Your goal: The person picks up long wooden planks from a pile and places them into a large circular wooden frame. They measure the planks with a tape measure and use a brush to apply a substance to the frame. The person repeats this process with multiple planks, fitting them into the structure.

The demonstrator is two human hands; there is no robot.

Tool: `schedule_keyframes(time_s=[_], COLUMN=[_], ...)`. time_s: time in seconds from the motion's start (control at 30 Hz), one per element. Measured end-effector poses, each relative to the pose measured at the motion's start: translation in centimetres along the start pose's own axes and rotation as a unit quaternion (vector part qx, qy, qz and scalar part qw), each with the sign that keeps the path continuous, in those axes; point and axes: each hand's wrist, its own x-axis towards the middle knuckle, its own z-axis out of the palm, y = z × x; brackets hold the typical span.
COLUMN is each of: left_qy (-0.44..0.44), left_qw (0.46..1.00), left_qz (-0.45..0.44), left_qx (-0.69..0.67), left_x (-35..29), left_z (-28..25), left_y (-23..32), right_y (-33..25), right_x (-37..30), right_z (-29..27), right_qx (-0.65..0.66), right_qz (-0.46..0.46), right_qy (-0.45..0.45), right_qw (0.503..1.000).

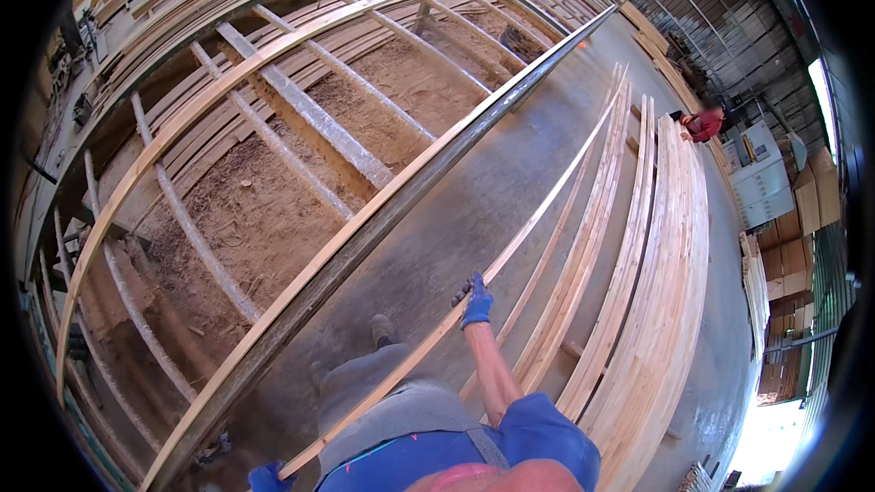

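Note:
A long, thin wooden board runs slantwise across the front of my body, from the lower left up toward the far stack. My right hand, in a blue and dark grey work glove, is closed around it about midway along the visible length. At the board's near end is my left hand, also in a blue glove and closed on the wood; the lower edge of the picture cuts part of it off. Beside the held board, to the right, lie long pale boards in rows on crosswise supports.
To the left stands a long metal roller conveyor with boards lying along it and sawdust beneath. A person in red is at the far end of the boards. A white cabinet and stacked timber stand on the right.

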Motion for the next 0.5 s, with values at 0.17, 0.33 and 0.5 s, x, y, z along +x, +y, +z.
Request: schedule_keyframes(time_s=[0.17,0.33,0.5], left_qy=[0.005,0.047,0.155], left_qw=[0.994,0.995,0.982], left_qz=[-0.007,0.031,0.102], left_qx=[-0.113,-0.083,-0.029], left_x=[1.9,4.2,2.5], left_z=[-0.2,-4.8,-14.4], left_y=[0.7,-0.6,-2.4], right_y=[-6.8,-12.9,-15.1], right_x=[-1.9,-3.4,-10.1], right_z=[6.7,14.4,24.1], right_qx=[-0.004,-0.009,0.016], right_qz=[-0.041,-0.117,-0.161], right_qy=[-0.051,-0.125,-0.206], right_qw=[0.998,0.985,0.965])
